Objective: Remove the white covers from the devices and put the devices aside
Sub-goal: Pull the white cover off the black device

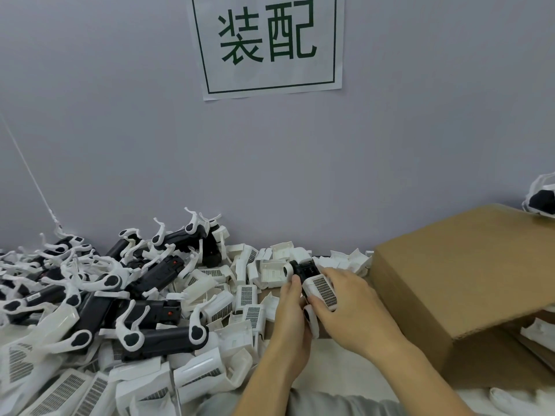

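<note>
Fingers of both hands curl round one device [303, 273] held just above the table, between the heap of parts and the cardboard box [456, 283]. Left hand [292, 307] grips it from the left side, thumb lying along the black body and the other fingers wrapped underneath, out of sight. Right hand [348, 304] comes over from the right, its fingers close together and bent over the white cover [322, 291], whose gridded panel faces up; the thumb presses at the cover's near end. That cover sits on the near part of the device, with black body exposed at the far end. To the left lies a pile of black devices [120, 283] with white clips, and loose white covers [240, 298] spread beside them.
</note>
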Tool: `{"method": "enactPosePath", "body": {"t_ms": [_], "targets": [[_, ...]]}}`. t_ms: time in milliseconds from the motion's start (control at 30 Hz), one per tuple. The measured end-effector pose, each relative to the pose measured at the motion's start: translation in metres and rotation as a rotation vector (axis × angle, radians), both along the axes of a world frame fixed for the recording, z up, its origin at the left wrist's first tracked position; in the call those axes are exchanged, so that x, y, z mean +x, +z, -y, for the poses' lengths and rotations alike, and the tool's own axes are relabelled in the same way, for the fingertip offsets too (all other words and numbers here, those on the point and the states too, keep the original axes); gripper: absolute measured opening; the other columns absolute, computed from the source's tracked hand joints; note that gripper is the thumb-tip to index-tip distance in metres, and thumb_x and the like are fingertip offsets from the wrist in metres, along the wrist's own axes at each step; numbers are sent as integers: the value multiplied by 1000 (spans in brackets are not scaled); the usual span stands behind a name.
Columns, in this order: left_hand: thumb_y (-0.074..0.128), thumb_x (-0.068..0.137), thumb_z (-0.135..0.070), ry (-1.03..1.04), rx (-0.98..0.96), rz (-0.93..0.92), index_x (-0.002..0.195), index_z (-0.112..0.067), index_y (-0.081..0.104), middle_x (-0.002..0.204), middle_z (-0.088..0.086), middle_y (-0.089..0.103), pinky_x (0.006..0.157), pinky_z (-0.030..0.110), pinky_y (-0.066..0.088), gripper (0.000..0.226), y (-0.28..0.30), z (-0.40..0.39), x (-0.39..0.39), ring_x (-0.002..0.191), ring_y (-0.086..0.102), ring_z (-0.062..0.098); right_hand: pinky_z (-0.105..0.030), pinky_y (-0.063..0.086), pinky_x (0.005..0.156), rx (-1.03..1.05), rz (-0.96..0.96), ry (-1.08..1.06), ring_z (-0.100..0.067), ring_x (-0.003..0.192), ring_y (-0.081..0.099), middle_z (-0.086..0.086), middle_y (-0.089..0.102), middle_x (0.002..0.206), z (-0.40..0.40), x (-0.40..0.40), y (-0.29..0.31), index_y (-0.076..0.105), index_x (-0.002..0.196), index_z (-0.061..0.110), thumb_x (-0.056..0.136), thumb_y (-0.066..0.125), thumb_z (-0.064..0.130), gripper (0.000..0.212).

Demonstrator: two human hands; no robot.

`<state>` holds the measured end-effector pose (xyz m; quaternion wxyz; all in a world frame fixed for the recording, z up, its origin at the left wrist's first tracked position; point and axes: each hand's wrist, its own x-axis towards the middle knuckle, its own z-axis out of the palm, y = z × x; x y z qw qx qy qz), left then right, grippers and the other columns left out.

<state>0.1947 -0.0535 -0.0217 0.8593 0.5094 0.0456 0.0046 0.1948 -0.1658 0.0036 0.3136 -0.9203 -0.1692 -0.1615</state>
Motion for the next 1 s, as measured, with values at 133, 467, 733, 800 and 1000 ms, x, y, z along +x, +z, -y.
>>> {"method": "enactPosePath", "body": {"t_ms": [133,467,733,800,1000], "targets": [[30,108,-46,-46,58,-8,141,-14,54,120,20,71,92,53,55,52,1,1,-3,115,66,42,-36,50,91,251,69,-109,-20,105,60,4,64,112,2,4,0,60,122,23,92,61,38,34],[31,105,-53,-129,105,46,134,-15,61,120,14,73,90,42,57,56,4,4,-11,114,69,29,-32,50,88,288,95,-161,-15,100,61,6,65,111,-3,7,-12,61,127,20,92,65,42,42],[40,107,-39,-127,115,112,134,-17,53,123,13,71,85,41,58,37,3,6,-10,117,67,29,-36,55,83,313,131,-168,-11,93,64,10,67,101,-1,6,-14,67,118,25,89,65,46,37],[45,106,-40,-96,119,109,130,-18,54,118,10,74,83,38,56,34,1,4,-9,115,69,28,-36,54,81,280,133,-129,-9,91,64,12,67,99,-2,4,-14,67,114,28,88,66,44,31],[56,101,-39,88,71,68,123,-24,59,107,2,77,65,34,59,27,-2,0,-3,97,75,20,-20,51,89,296,130,164,1,102,57,17,57,104,-7,3,-19,62,133,26,92,68,29,42]]}}
